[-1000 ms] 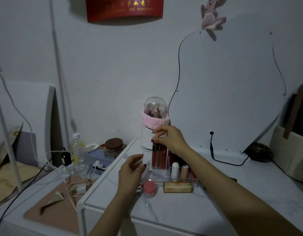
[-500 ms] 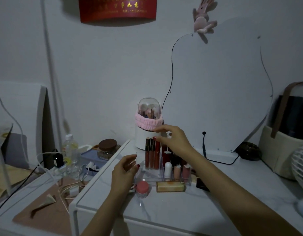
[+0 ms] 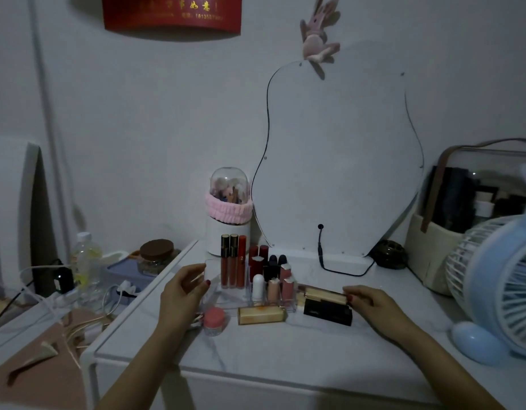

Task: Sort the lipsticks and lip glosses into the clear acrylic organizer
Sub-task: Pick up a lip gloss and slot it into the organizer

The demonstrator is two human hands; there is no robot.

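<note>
A clear acrylic organizer (image 3: pixel 223 297) stands on the white marble table (image 3: pixel 285 350). It holds three tall red lip glosses (image 3: pixel 233 264), red and black lipsticks (image 3: pixel 266 261) behind, and a white tube with pink glosses (image 3: pixel 275 287) in front. My left hand (image 3: pixel 183 291) holds the organizer's left wall, thumb and fingers curled round it. My right hand (image 3: pixel 371 303) pinches the right end of a gold lipstick (image 3: pixel 325 294) lying just right of the organizer, above a black lipstick (image 3: pixel 328 312). Another gold lipstick (image 3: pixel 261 315) lies in front.
A pink-lidded jar (image 3: pixel 214 318) sits near my left wrist. Behind stand a domed brush holder (image 3: pixel 228 214) and a mirror (image 3: pixel 338 161) with a black cable (image 3: pixel 338 267). A blue fan (image 3: pixel 498 291) and a storage case (image 3: pixel 475 217) fill the right. Cables and bottles crowd the lower left table.
My right hand has come away from the tall glosses at the back of the organizer and moved right and down to the gold lipstick. My left hand stays on the organizer.
</note>
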